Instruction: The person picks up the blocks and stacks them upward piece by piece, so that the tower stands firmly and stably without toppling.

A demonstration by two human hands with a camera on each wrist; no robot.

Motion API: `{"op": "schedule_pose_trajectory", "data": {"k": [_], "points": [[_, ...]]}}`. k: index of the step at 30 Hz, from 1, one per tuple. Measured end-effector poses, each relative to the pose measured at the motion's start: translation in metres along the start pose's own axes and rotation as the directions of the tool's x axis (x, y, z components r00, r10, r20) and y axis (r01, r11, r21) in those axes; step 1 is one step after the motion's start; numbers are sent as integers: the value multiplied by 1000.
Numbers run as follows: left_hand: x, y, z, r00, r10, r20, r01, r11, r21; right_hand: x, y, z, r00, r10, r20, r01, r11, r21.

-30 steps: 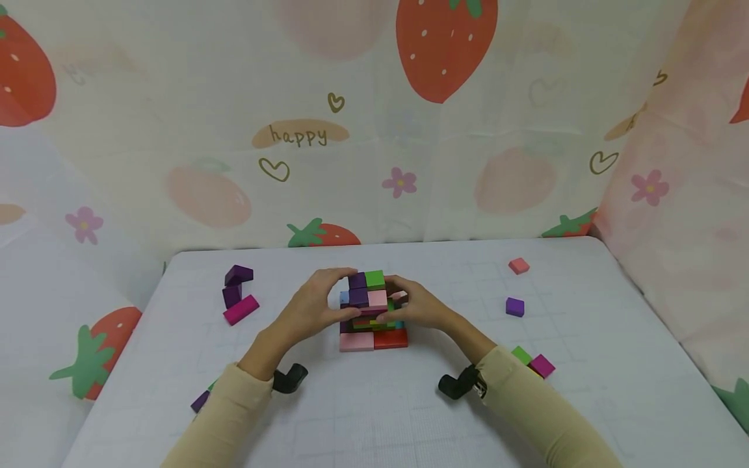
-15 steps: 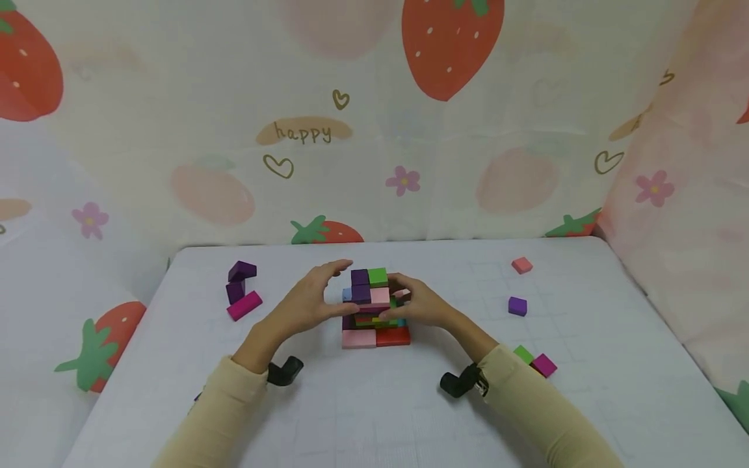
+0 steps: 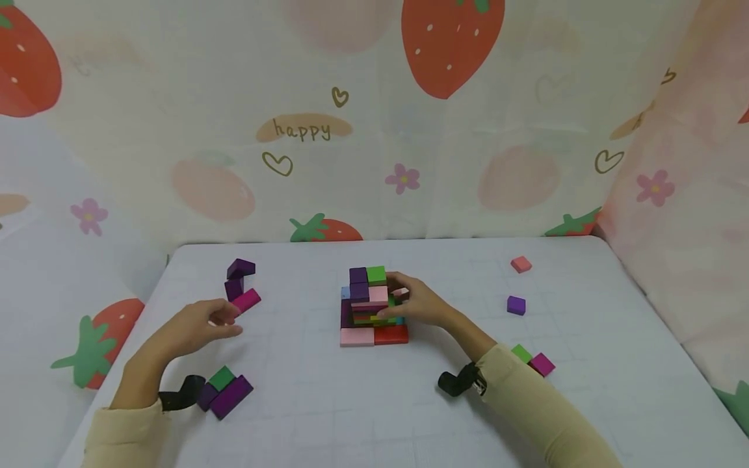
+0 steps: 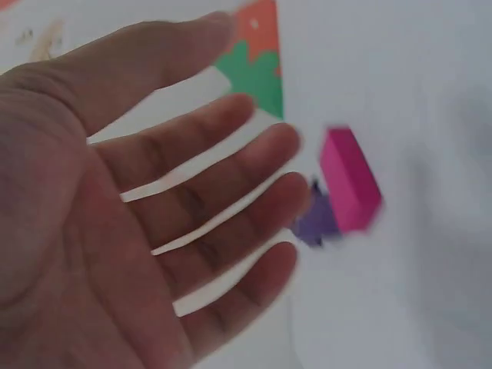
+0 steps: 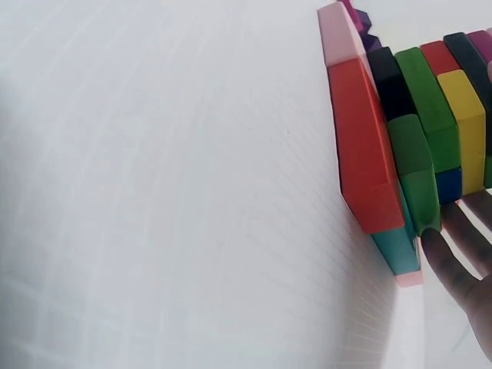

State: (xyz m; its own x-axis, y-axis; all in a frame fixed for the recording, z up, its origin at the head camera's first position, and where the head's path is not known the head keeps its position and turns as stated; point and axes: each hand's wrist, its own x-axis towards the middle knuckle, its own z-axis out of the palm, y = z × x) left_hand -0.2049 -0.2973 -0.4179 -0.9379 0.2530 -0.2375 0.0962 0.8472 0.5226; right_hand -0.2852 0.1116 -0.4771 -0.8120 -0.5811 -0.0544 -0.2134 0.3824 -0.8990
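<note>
A tower of coloured wooden blocks [image 3: 359, 292] stands mid-table, with a pink block and a red block [image 3: 391, 335] at its front base. My right hand [image 3: 422, 302] holds the tower's right side, thumb at the front and fingers round the side and back. In the right wrist view, fingertips touch a green block [image 5: 415, 169] low in the tower. My left hand [image 3: 196, 328] hovers over the left of the table with nothing in it, fingers spread. Just beyond its fingertips lies a magenta block [image 3: 248, 299], which shows apart from the hand in the left wrist view.
Two dark purple blocks [image 3: 240, 268] lie behind the magenta one. Nearer, a green block [image 3: 222, 377] and purple blocks [image 3: 232, 396] lie together. On the right are a coral block [image 3: 521, 264], a violet block [image 3: 516, 305] and a magenta-and-green group [image 3: 542, 364]. A printed cloth hangs behind.
My left hand has let go of the tower's left side and swung left and nearer, towards the magenta block. My right hand stays at the tower, which keeps its shape.
</note>
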Motion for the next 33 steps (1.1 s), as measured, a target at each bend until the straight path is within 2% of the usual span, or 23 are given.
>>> {"op": "schedule_pose_trajectory", "data": {"k": [4,7,9,13,18,23,29,33], "points": [[-11,-16,8,991,-67,116,70,997,-17,-1,0,1,1000,-1,-1,1,1000,9],[-18,-23,18,972,-134,194,138,990,-10,-3,0,2,1000,-7,9,7,1000,9],[-21,-26,24,962,-167,218,169,986,9,-3,0,2,1000,-10,13,10,1000,6],[-22,-28,31,955,-211,207,206,977,45,-3,0,1,1000,-20,7,20,1000,3],[-20,-26,30,954,-229,193,218,973,76,0,0,-1,1000,-15,4,15,1000,-3],[-19,-22,27,959,-228,167,212,971,107,0,1,-1,1000,-16,2,16,1000,0],[-21,-20,30,951,-261,167,239,961,142,-1,0,-1,1000,-24,0,24,1000,1],[-22,-19,31,949,-283,138,258,951,173,-2,-1,0,1000,-26,-3,26,1000,-8]]}}
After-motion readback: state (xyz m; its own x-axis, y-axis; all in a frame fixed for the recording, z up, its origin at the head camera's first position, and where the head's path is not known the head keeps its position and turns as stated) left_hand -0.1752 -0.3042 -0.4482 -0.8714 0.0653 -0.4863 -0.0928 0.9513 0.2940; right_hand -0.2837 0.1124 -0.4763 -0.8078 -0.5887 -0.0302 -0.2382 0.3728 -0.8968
